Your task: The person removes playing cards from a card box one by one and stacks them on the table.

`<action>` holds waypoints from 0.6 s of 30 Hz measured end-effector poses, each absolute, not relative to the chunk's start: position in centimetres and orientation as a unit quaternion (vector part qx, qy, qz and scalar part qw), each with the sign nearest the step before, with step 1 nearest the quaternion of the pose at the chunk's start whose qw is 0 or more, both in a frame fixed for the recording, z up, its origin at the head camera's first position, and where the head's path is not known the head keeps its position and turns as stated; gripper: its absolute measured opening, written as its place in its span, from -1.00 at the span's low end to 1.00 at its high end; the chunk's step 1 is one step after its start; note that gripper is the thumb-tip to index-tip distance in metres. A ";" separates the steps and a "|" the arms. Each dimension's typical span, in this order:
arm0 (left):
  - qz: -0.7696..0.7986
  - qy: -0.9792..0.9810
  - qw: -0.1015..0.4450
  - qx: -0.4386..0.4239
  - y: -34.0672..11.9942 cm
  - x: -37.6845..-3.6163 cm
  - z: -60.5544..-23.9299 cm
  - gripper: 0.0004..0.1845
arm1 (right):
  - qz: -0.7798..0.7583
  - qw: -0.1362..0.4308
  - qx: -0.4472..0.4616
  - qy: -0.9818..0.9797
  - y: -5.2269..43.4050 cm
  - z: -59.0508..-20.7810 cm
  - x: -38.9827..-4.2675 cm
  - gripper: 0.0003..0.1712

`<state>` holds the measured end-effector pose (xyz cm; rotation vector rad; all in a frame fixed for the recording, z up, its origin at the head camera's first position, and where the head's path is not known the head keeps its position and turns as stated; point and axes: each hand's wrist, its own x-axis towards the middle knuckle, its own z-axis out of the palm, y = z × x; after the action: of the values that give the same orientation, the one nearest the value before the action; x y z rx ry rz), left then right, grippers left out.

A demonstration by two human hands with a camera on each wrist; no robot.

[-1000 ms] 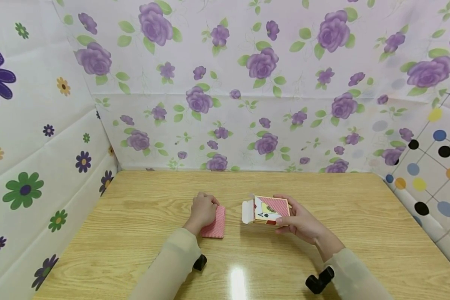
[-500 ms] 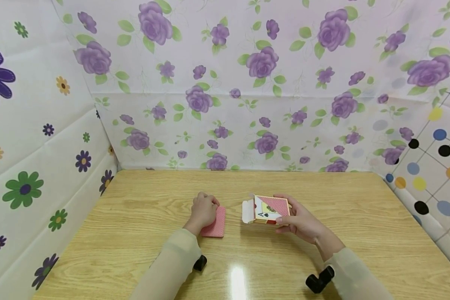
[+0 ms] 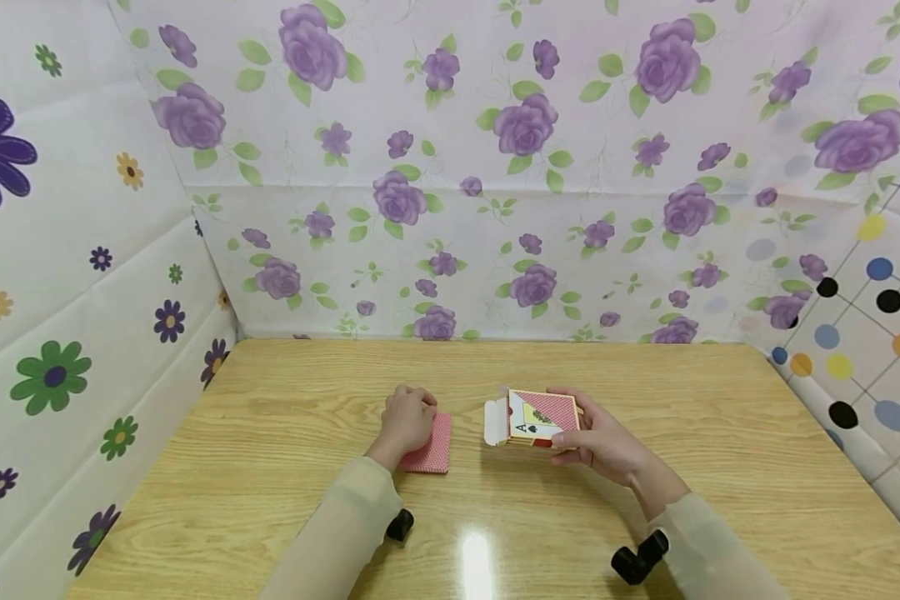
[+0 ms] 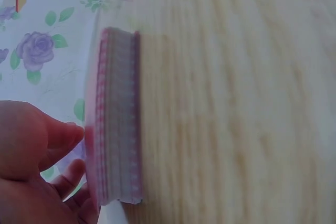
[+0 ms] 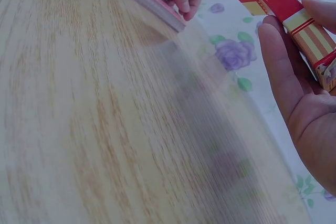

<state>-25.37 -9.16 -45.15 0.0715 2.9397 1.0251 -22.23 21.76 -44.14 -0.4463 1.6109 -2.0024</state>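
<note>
Two things were in play: a deck of cards (image 3: 435, 444), squared up with its patterned red back uppermost, and a card box (image 3: 543, 419) printed with an ace of spades. The deck lay flat on the wooden table (image 3: 292, 400) and served as the mark for everything else. The left hand (image 3: 407, 419) sat over the deck's far left part, its fingers bent and the tips at the upper face; whether they pinched any cards or merely touched, I could not tell. The right hand (image 3: 600, 442) was well to the right of the deck, grasping the box between thumb and fingers above the table, its end flap (image 3: 497, 422) folded out toward the deck.

The deck looked modest in weight, stiff as a block when pressed together, yet liable to slide apart, since its cards were probably slick. The surest hold seemed to be across the two long edges, low down, squeezing evenly; fingertips on the top alone would likely shear off a few cards.

The box appeared light and thin-walled, easily dented. Its narrow sides at the end away from the deck, where the right hand had it, looked the best place to grip, gently, sparing the flap's crease.
</note>
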 end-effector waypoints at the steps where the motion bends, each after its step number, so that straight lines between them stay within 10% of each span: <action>1: 0.332 0.943 0.011 0.021 -9.2 -25.4 -45.1 -0.84 | -0.741 0.263 -0.164 0.596 21.7 -44.1 -22.2 -0.05; 18: 0.448 0.894 -0.005 0.009 -9.4 -24.8 -44.3 -0.70 | -0.740 0.259 -0.159 0.601 21.5 -44.0 -22.3 -0.04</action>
<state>-24.77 -9.39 -44.31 0.0275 2.8166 1.4126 -22.29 21.55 -44.00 -0.4297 1.6285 -2.0047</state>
